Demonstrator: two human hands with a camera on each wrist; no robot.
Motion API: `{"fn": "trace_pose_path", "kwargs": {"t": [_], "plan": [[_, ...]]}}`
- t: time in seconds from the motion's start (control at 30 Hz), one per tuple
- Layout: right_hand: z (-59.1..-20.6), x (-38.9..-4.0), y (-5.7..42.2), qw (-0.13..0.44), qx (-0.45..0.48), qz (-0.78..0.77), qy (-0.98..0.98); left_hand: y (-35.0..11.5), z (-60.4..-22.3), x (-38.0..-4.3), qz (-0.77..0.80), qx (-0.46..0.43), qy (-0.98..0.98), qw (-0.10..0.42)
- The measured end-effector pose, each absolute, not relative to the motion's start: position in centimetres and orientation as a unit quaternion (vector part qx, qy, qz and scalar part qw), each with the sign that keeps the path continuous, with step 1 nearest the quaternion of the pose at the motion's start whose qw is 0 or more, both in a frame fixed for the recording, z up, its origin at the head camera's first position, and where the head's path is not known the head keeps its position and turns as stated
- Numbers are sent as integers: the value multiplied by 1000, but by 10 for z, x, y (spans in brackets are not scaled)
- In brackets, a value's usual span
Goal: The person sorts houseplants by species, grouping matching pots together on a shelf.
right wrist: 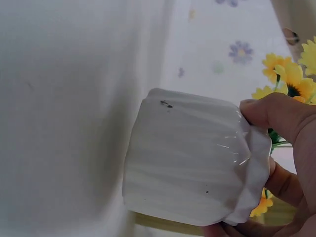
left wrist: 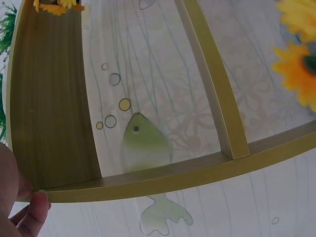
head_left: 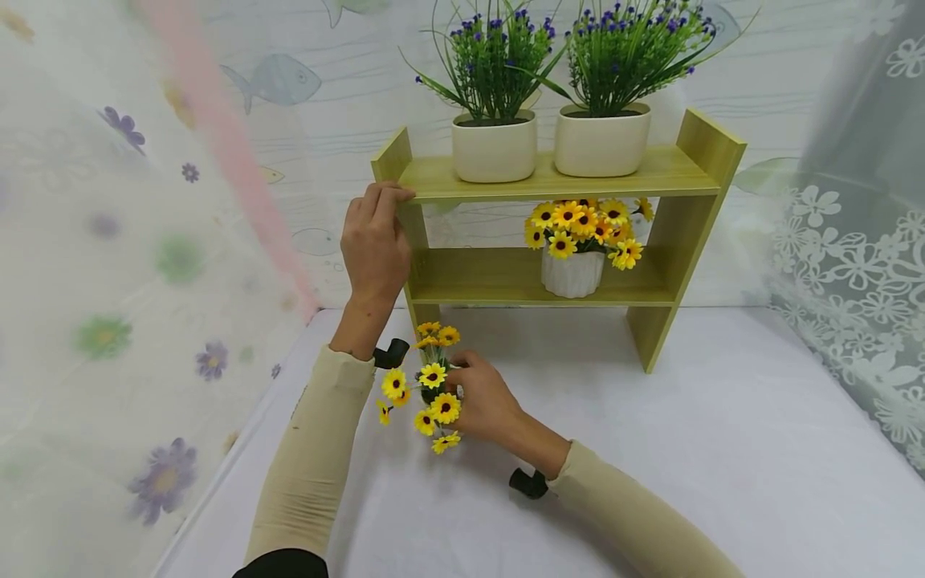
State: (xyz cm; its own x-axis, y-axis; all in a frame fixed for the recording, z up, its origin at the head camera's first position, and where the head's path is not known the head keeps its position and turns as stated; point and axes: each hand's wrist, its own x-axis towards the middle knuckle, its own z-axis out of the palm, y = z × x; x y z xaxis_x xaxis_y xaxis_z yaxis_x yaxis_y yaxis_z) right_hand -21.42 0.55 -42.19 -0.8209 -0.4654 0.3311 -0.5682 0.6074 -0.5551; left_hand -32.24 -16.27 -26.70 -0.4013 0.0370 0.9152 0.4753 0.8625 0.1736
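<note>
My left hand (head_left: pixel 377 242) grips the upper left edge of a two-tier wooden shelf (head_left: pixel 477 274); the left wrist view shows fingertips (left wrist: pixel 37 210) curled at the board's corner. Low in front of the shelf's left leg, my right hand (head_left: pixel 487 401) holds a pot of yellow artificial daisies (head_left: pixel 432 375). The ribbed white pot (right wrist: pixel 187 158) is gripped near its wavy rim, thumb on one side and fingers on the other. In the head view the blooms and hand largely hide this pot. Whether its base touches the table cannot be told.
Two cream planters (head_left: pixel 495 152) with purple-flowered grass stand on the shelf's top board. A second white pot (head_left: pixel 572 273) of yellow daisies sits on the lower board, right of centre. A white cloth covers the table (head_left: pixel 578 401). Patterned curtains (head_left: pixel 144 321) hang around it.
</note>
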Motion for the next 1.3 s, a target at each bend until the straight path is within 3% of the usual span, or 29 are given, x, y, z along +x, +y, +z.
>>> {"fn": "trace_pose_path", "kwargs": {"t": [0.67, 1.3], "plan": [[-350, -216, 62, 124, 322, 373, -861, -165, -266, -321, -206, -157, -812, 523], [-291, -258, 81, 198, 301, 343, -867, -162, -266, -322, -210, -151, -815, 519]]}}
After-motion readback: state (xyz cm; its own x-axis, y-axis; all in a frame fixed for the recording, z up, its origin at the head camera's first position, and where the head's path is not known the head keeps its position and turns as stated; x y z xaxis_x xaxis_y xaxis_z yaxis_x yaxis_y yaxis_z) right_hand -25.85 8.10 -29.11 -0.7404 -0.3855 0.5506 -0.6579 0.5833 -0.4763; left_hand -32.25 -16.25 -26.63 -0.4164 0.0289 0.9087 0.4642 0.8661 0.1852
